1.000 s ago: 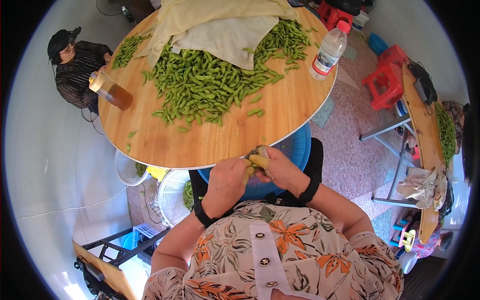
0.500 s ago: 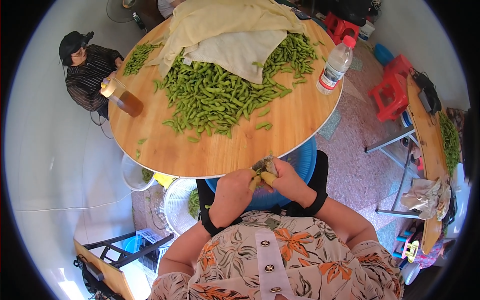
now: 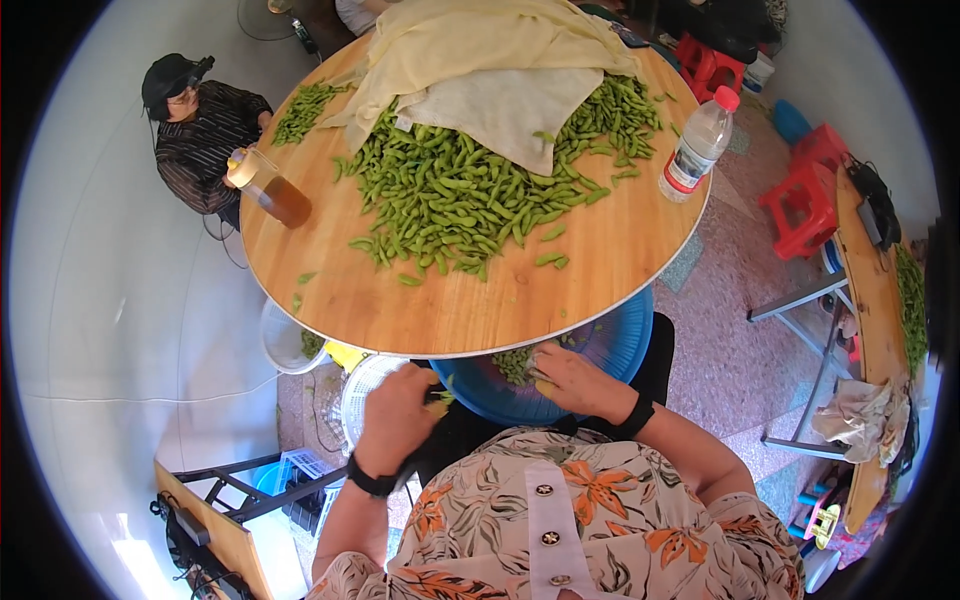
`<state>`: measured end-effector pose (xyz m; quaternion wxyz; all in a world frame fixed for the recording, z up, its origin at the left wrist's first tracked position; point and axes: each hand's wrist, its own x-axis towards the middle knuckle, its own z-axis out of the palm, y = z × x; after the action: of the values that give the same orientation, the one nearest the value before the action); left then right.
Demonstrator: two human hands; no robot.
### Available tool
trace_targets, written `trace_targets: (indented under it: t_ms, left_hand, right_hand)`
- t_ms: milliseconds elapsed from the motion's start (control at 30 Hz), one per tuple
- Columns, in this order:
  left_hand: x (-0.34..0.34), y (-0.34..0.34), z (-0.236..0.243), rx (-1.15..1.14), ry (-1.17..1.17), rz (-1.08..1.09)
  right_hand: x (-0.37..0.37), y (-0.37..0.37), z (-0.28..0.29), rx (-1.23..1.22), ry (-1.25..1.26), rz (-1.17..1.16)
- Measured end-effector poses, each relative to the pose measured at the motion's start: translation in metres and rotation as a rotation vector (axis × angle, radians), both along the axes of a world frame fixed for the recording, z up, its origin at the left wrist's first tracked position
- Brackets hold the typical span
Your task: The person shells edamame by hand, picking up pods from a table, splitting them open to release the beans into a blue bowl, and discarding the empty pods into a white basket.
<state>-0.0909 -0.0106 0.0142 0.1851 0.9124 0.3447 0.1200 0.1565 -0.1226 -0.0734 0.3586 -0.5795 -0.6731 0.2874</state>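
Observation:
My left hand (image 3: 392, 412) is closed at the left rim of a blue basin (image 3: 640, 345), near a white perforated basket (image 3: 362, 392). A green edamame pod (image 3: 447, 388), perhaps only its shell, shows at its fingertips. Over the basin my right hand (image 3: 578, 382) has its fingers curled; what they hold, if anything, is hidden. Yellow covers sit on some fingertips, and a greyish wrap shows on the right hand. Small green beans (image 3: 514, 364) lie in the basin below the table edge. A heap of edamame pods (image 3: 440, 205) lies on the round wooden table (image 3: 370, 310).
Cream cloth (image 3: 480, 45) covers the heap's far side. A water bottle (image 3: 697, 145) stands at the table's right, a bottle of brown drink (image 3: 270, 188) at its left. Someone in a dark striped shirt (image 3: 210, 140) sits at the left. Red stools (image 3: 800, 205) stand right.
My hands, together at the table edge before, are now apart: the left has gone left toward the white basket, the right lower over the basin. The view has shifted slightly.

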Motion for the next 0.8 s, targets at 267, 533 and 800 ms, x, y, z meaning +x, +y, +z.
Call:
trace_targets:
  t_ms: [267,533,800]
  left_hand:
    - [0.07,0.112,-0.029,0.252,-0.129,0.103]
    - [0.086,0.106,-0.038,0.196,-0.203,0.049]
    - [0.09,0.015,-0.028,-0.573,-0.728,-0.055]
  right_hand:
    - [-0.003,0.007,0.02,-0.172,0.039,-0.063]
    - [-0.002,0.002,0.045,-0.319,0.467,-0.102]
    - [-0.009,0.02,0.074,-0.3,0.809,-0.202]
